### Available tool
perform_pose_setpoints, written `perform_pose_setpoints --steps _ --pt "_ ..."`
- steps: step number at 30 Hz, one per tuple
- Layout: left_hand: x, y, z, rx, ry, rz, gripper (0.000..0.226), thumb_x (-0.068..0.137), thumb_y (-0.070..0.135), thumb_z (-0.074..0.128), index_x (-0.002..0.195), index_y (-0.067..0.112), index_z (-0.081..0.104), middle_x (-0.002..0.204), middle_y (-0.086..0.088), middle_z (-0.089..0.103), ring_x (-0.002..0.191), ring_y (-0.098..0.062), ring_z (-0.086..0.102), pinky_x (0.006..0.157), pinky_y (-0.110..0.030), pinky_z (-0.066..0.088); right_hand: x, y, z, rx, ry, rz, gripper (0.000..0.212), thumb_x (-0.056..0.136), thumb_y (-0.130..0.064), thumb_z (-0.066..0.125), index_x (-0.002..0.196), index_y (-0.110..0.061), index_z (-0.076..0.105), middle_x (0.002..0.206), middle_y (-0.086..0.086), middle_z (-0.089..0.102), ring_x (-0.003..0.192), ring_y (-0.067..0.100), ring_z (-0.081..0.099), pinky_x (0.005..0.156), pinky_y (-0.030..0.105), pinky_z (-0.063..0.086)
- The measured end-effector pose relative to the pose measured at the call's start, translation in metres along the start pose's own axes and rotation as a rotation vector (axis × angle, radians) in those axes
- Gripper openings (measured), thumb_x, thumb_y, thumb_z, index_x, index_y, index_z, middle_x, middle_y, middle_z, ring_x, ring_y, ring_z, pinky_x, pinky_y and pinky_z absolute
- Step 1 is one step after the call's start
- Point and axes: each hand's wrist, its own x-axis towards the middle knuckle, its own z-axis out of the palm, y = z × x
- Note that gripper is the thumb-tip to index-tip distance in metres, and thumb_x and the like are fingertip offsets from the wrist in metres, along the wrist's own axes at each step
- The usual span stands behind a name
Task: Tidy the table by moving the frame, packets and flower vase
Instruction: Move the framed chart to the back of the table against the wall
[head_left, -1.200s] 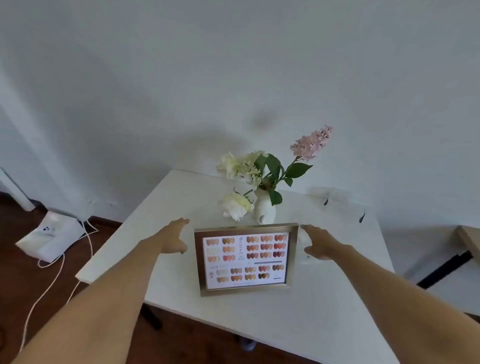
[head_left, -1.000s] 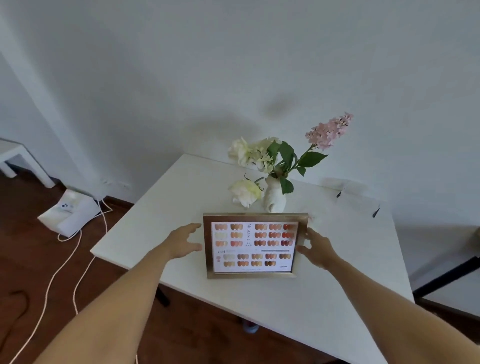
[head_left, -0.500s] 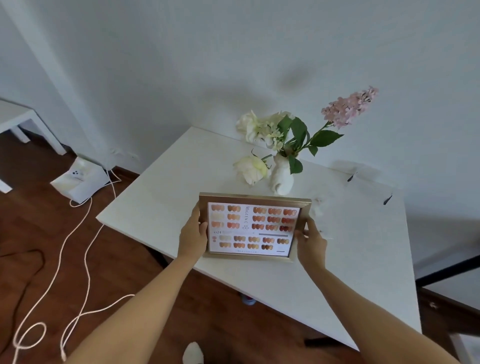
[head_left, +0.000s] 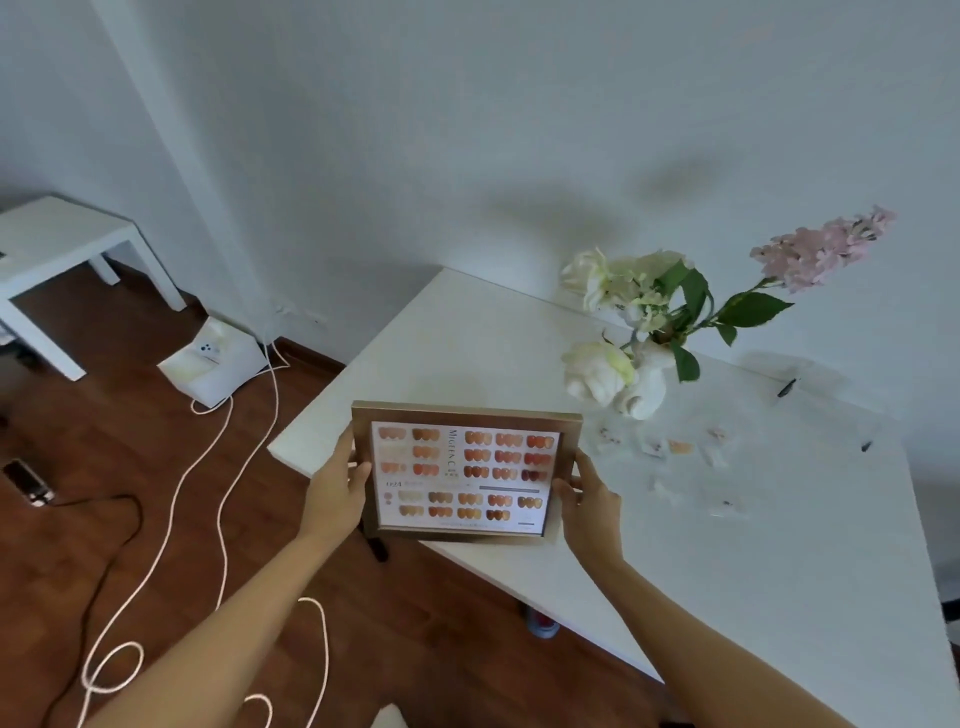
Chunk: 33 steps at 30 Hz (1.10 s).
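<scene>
frame (head_left: 464, 474): bronze-edged, shows a chart of orange/brown nail swatches; held up off the white table (head_left: 779, 571), over its near-left corner, face toward the camera
left hand (head_left: 336, 491): clamped on frame's left edge, thumb on the front, fingers wrapped behind
right hand (head_left: 589, 499): clamped on frame's right edge, thumb on the front border, fingers behind
flower vase (head_left: 647, 387): white, upright on table just behind the frame's top-right corner; holds white blooms, green leaves and one pink spray leaning right
packets (head_left: 675, 448): small clear sachets scattered flat on table right of the vase; contents too blurred to make out, possibly nail tips
floor: dark wood, white cables (head_left: 218, 457) looped across it, white box (head_left: 215, 361) by the wall
side table (head_left: 62, 244): white, far left, well apart from the main table
</scene>
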Motion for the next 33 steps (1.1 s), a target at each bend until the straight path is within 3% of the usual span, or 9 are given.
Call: perform_pose_setpoints --steps 5,7,10,14,18,20,24,28,33 --pt "0.048 -0.036 -0.048 -0.011 0.008 0.034 0.051 0.094 0.011 0.051 0.14 0.026 0.035 0.109 0.002 0.064 0.099 -0.022 0.064 0.084 -0.033 0.049 0.023 -0.044 0.054 0.028 -0.003 -0.023 0.041 0.096 -0.014 0.048 0.135 -0.026 0.044 0.115 0.008 0.069 0.08 0.006 0.059 0.08 0.029 0.056" --pt "0.069 -0.046 -0.062 -0.003 0.011 0.052 0.052 0.094 0.011 0.05 0.139 0.03 0.034 0.109 0.008 0.063 0.101 -0.015 0.06 0.087 -0.031 0.047 0.036 -0.06 0.072 0.032 -0.001 -0.025 0.04 0.096 -0.013 0.048 0.134 -0.026 0.045 0.113 0.007 0.07 0.075 0.002 0.057 0.072 0.019 0.055" --pt "0.105 -0.057 -0.076 0.027 0.01 0.029 0.054 0.092 0.007 0.051 0.139 0.027 0.034 0.116 -0.007 0.067 0.114 -0.026 0.059 0.096 -0.042 0.047 0.058 -0.081 0.091 0.027 0.015 -0.03 0.038 0.095 -0.012 0.048 0.131 -0.027 0.047 0.101 0.003 0.07 0.064 -0.01 0.053 0.05 0.001 0.043" --pt "0.154 -0.06 -0.082 0.039 0.004 0.058 0.055 0.092 0.006 0.052 0.141 0.024 0.034 0.112 -0.015 0.068 0.112 -0.034 0.061 0.094 -0.046 0.048 0.095 -0.104 0.104 0.041 0.033 -0.01 0.036 0.095 -0.012 0.046 0.128 -0.027 0.048 0.09 -0.004 0.063 0.068 -0.005 0.059 0.046 -0.003 0.041" --pt "0.206 -0.056 -0.079 0.021 0.007 0.116 0.055 0.091 0.005 0.053 0.14 0.024 0.036 0.1 -0.007 0.068 0.1 -0.031 0.066 0.084 -0.035 0.048 0.143 -0.12 0.11 0.045 0.052 -0.018 0.037 0.094 -0.01 0.046 0.127 -0.027 0.05 0.085 -0.007 0.063 0.06 -0.01 0.053 0.044 -0.002 0.04" --pt "0.229 -0.052 -0.074 0.006 0.008 0.114 0.055 0.092 0.006 0.052 0.14 0.025 0.035 0.101 -0.003 0.066 0.101 -0.028 0.066 0.083 -0.03 0.047 0.168 -0.126 0.111 0.041 0.058 -0.02 0.035 0.095 -0.012 0.046 0.127 -0.027 0.05 0.081 -0.01 0.061 0.057 -0.01 0.053 0.043 -0.001 0.041" --pt "0.277 -0.039 -0.062 0.01 -0.016 0.139 0.053 0.094 0.008 0.049 0.142 0.024 0.032 0.111 -0.009 0.067 0.106 -0.03 0.064 0.09 -0.042 0.052 0.215 -0.135 0.113 0.018 0.093 -0.036 0.033 0.096 -0.014 0.046 0.127 -0.026 0.049 0.082 -0.012 0.06 0.062 -0.002 0.059 0.05 0.005 0.046" --pt "0.315 -0.025 -0.049 0.061 0.013 0.122 0.055 0.095 0.009 0.049 0.143 0.025 0.029 0.117 -0.013 0.066 0.109 -0.032 0.063 0.093 -0.047 0.051 0.246 -0.144 0.112 0.005 0.117 -0.02 0.036 0.096 -0.012 0.046 0.13 -0.023 0.048 0.095 -0.001 0.067 0.074 0.009 0.06 0.081 0.038 0.057" --pt "0.36 -0.011 -0.027 0.079 -0.033 0.119 0.051 0.096 0.011 0.048 0.142 0.024 0.03 0.121 -0.013 0.064 0.111 -0.032 0.062 0.094 -0.047 0.051 0.286 -0.144 0.107 0.01 0.157 0.009 0.034 0.096 -0.011 0.045 0.129 -0.02 0.049 0.101 0.005 0.071 0.084 0.021 0.067 0.085 0.041 0.055"
